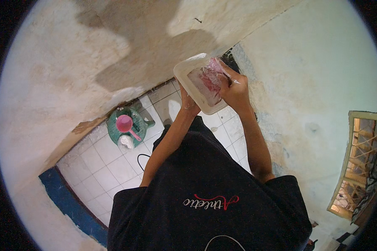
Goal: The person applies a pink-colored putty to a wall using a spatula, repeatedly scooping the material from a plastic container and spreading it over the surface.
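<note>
Cream plaster, stained and patchy, makes up the wall (50,83) filling the upper left of the frame; a paler, greenish wall (318,62) takes the right side. Across the lower middle spreads the person's black shirt (209,167), with red and white lettering on it. White floor tiles (107,154) show left of centre, and a barred window (352,167) sits at the far right. On the floor at centre left is a green stool (112,127).

Above the shirt, in the upper middle of the frame, a pale rectangular tub (192,90) is held up between the two hands, its open side facing up toward the wearer. The left hand (187,100) supports it at the lower left edge; most of its fingers are hidden behind the tub, but it seems to be gripping. The right hand (234,85) is curled at the right-hand rim, closed around a sudsy pink wad (215,65), with its thumb reaching inside. Reddish patches show on the tub's base; I can't tell what they are.

I'd judge this to be the scrubbing step. The next stroke seems to call for a steady left grip while the wad works along the inside.

Smaller things sit on the stool: a pink dipper (124,123) and a white lump (125,142).
</note>
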### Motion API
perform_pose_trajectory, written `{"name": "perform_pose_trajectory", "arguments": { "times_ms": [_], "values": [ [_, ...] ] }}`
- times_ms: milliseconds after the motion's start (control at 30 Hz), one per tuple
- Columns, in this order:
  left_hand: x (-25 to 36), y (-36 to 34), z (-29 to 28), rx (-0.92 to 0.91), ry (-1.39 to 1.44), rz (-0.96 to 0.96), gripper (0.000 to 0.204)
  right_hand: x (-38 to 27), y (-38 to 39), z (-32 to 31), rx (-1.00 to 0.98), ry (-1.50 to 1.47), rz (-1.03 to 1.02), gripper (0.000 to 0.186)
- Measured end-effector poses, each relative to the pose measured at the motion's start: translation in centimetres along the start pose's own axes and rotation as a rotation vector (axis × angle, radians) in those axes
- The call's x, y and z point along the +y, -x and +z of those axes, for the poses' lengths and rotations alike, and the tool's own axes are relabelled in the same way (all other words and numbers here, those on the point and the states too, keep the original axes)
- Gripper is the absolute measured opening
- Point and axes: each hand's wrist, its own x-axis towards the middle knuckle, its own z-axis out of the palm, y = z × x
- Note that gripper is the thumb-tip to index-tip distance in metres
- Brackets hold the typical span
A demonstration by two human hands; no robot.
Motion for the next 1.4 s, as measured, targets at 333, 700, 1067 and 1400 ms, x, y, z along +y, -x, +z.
{"name": "perform_pose_trajectory", "arguments": {
  "times_ms": [333, 700, 1067, 1400],
  "values": [
    [2.7, -4.5, -3.7, 0.004, 0.399, -0.16, 0.068, -1.6, -4.1, 3.4, 0.035, 0.116, 0.036, 0.04],
    [2.4, -4.5, -5.0, -0.007, 0.401, -0.141, 0.068, -1.9, -4.9, 3.2, 0.001, 0.239, 0.049, 0.044],
    [4.5, -4.3, -3.4, -0.085, 0.261, -0.095, 0.076, -2.5, -5.6, 3.8, -0.009, 0.241, 0.022, 0.043],
    [4.1, -4.1, -3.5, 0.011, 0.27, -0.104, 0.073, -2.0, -5.8, 3.9, -0.001, 0.177, -0.037, 0.043]
  ]
}}
